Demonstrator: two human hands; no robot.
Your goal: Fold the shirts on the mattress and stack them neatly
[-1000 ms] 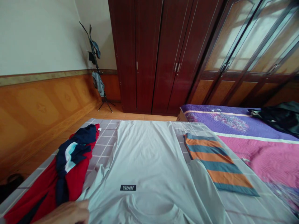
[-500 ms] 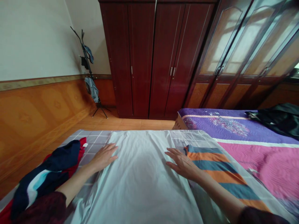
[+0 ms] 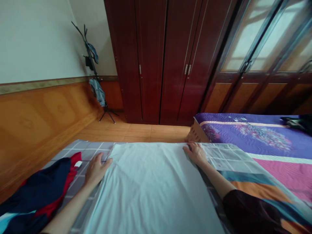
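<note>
A white cloth garment (image 3: 153, 188) lies spread flat down the middle of the grey checked surface (image 3: 224, 157), with soft wrinkles along it. My left hand (image 3: 96, 169) is at its left edge, thumb and fingers apart, the thumb reaching the cloth. At the far right corner of the cloth rests my right hand (image 3: 197, 154), fingers stretched out and slightly bent over the edge. To the left of my left hand lies a navy and red garment (image 3: 44, 185). An orange and blue striped cloth (image 3: 255, 187) lies beyond my right forearm, which partly hides it.
A bed with a purple and pink cover (image 3: 246, 133) stands at the right, dark clothing (image 3: 302, 123) on it. Dark red wardrobes (image 3: 151, 65) line the back. A coat stand (image 3: 94, 70) with hung items is in the left corner. Tiled floor (image 3: 136, 130) shows between.
My right hand has moved away to the cloth's far right corner. My left hand has shifted left and slightly nearer. The cloth's far end looks straighter, and the view has turned somewhat.
</note>
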